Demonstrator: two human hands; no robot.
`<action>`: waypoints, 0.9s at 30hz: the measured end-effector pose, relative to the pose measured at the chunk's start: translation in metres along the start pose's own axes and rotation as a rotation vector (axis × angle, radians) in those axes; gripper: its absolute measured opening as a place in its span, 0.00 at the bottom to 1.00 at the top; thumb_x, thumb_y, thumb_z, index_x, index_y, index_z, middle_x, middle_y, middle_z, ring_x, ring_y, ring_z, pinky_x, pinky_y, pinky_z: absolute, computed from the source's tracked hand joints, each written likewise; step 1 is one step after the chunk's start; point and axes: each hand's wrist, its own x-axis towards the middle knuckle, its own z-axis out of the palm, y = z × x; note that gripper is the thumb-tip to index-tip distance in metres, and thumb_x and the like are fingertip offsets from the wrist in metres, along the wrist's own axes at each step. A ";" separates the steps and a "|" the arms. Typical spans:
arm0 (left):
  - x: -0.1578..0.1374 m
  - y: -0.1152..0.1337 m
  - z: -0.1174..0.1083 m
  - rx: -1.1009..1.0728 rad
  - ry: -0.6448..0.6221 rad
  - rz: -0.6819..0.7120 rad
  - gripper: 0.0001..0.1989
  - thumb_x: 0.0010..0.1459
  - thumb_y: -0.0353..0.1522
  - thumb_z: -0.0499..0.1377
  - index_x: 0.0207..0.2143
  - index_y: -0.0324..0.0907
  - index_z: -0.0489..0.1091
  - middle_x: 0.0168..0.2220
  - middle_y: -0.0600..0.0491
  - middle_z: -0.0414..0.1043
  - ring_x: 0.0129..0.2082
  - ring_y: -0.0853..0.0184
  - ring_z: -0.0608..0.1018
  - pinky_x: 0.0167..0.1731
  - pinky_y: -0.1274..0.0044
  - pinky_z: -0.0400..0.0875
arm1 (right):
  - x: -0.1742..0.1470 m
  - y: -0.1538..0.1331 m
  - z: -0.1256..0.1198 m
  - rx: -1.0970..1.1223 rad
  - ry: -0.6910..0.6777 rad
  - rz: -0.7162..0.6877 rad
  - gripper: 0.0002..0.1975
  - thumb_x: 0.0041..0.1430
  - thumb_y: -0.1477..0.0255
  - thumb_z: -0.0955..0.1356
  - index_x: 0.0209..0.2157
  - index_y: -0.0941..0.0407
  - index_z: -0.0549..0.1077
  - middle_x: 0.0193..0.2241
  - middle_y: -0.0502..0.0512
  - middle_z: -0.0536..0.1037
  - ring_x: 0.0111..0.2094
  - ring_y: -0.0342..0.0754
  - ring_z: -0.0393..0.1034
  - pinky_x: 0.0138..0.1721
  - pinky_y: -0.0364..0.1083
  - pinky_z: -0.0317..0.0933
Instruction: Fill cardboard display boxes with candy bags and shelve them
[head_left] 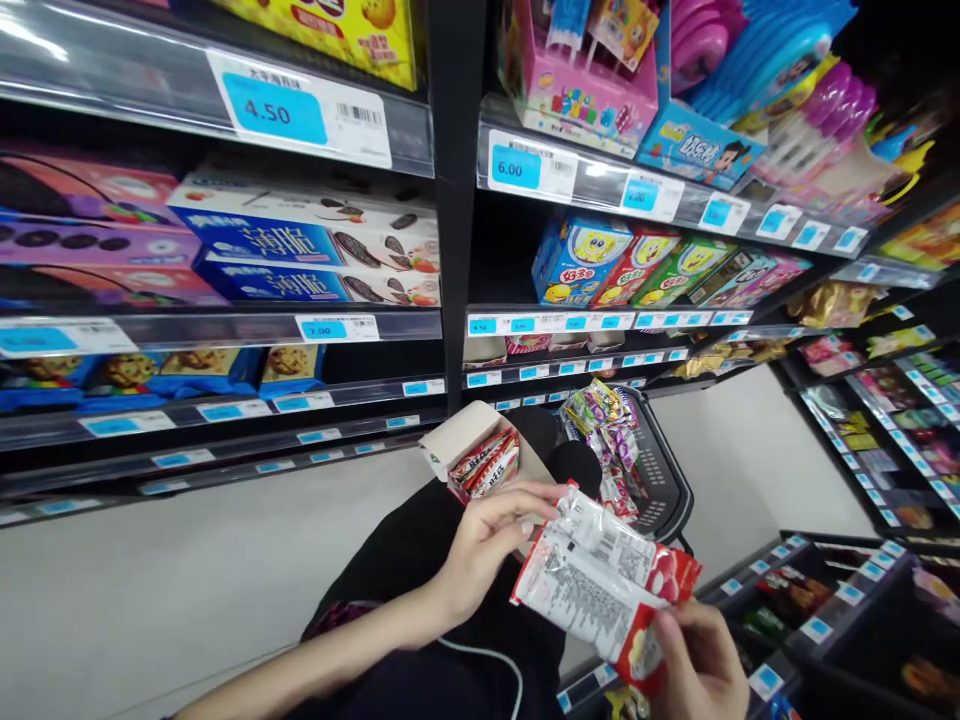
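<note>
Two red-and-white snack packets [592, 580] overlap in front of me, their printed backs facing up. My left hand [491, 535] has its fingertips at the upper left edge of the packets, thumb and fingers drawn together there. At the lower right end, my right hand [701, 655] grips them, thumb on top. An opened carton [461, 430] rests on my lap just beyond my left hand. Inside it stand several small red-and-white packets [487, 465]. A dark shopping basket [667, 485] on the floor holds several colourful bagged snacks [607, 430].
Store shelves rise ahead, with boxed wafers [322, 250] at left and small cartoon-printed boxes [581, 260] at centre. A black upright [457, 180] divides them. Low shelves [817, 610] stand close on the right. A white cable [495, 655] hangs across my lap.
</note>
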 end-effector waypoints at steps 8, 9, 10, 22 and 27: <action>-0.003 -0.015 0.002 -0.137 -0.086 -0.492 0.19 0.40 0.26 0.69 0.38 0.37 0.73 0.22 0.57 0.74 0.23 0.71 0.74 0.26 0.82 0.66 | -0.005 0.012 0.003 0.160 -0.126 0.441 0.31 0.42 0.62 0.77 0.49 0.54 0.70 0.30 0.53 0.82 0.30 0.51 0.77 0.31 0.45 0.70; -0.004 -0.017 0.000 -0.050 -0.113 -0.507 0.16 0.41 0.27 0.68 0.36 0.36 0.73 0.20 0.59 0.72 0.21 0.72 0.72 0.23 0.83 0.64 | -0.005 0.017 -0.001 0.133 -0.155 0.470 0.28 0.41 0.61 0.77 0.45 0.56 0.74 0.30 0.55 0.83 0.29 0.53 0.77 0.30 0.46 0.70; -0.005 -0.018 -0.002 0.071 -0.151 -0.513 0.11 0.43 0.27 0.67 0.33 0.36 0.74 0.19 0.59 0.71 0.20 0.73 0.71 0.22 0.83 0.62 | -0.004 0.022 -0.006 0.083 -0.170 0.475 0.25 0.40 0.61 0.77 0.39 0.58 0.76 0.29 0.57 0.83 0.29 0.54 0.77 0.30 0.47 0.71; 0.022 -0.003 -0.025 1.956 -0.048 0.112 0.14 0.61 0.27 0.52 0.45 0.31 0.72 0.40 0.35 0.73 0.40 0.48 0.72 0.36 0.63 0.64 | 0.064 0.099 -0.066 -0.776 -0.024 0.343 0.24 0.44 0.48 0.68 0.30 0.56 0.75 0.25 0.57 0.80 0.33 0.61 0.75 0.33 0.51 0.64; 0.030 -0.019 -0.028 2.034 -0.146 0.006 0.16 0.56 0.17 0.47 0.42 0.26 0.71 0.36 0.34 0.75 0.39 0.50 0.74 0.37 0.65 0.63 | 0.126 0.138 -0.050 -0.872 0.083 0.297 0.14 0.60 0.61 0.67 0.34 0.59 0.73 0.31 0.52 0.77 0.34 0.48 0.73 0.40 0.51 0.66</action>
